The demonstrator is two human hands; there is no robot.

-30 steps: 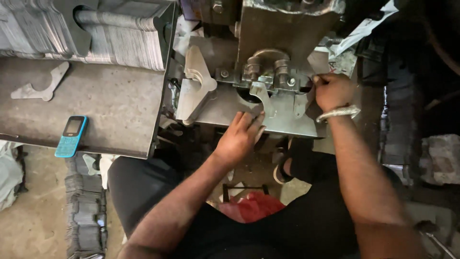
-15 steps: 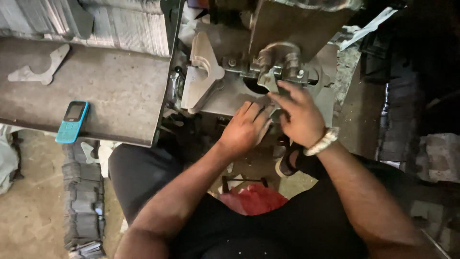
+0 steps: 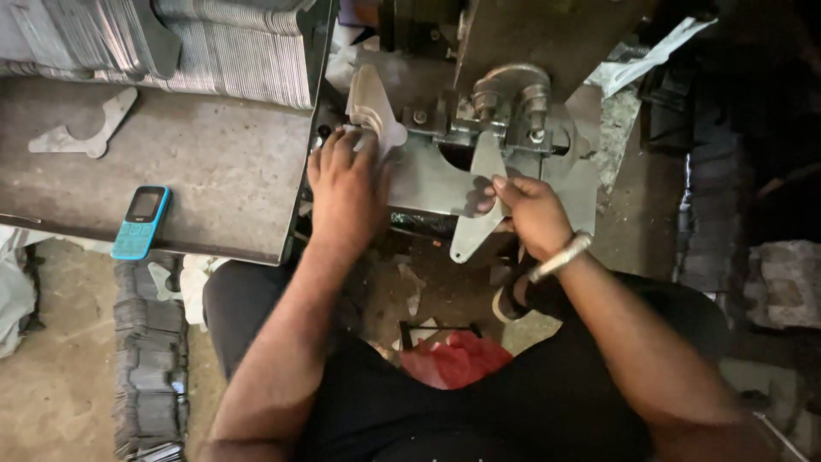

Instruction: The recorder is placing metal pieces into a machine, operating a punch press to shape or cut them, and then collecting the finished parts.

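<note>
— Moved since earlier: left hand (image 3: 346,192), now upper centre, flat on stacked blank (image 3: 374,107).
— Right hand (image 3: 532,214)?
— Grip closed on metal plate (image 3: 479,210), centre frame, below press (image 3: 505,111).
— Blue phone (image 3: 141,222): table (image 3: 205,180), left.

Quick count: two bare hands, left (image 3: 346,184) and right (image 3: 532,214). One blue keypad phone (image 3: 140,222). Three loose flat grey metal cutout plates (image 3: 81,130) (image 3: 374,107) (image 3: 481,201). One red cloth (image 3: 453,358). Stacked sheets (image 3: 231,56), too many to count.

A workshop: a metal press (image 3: 505,111), stacks of cut metal sheets (image 3: 231,51) and a dirty floor (image 3: 51,402).
</note>
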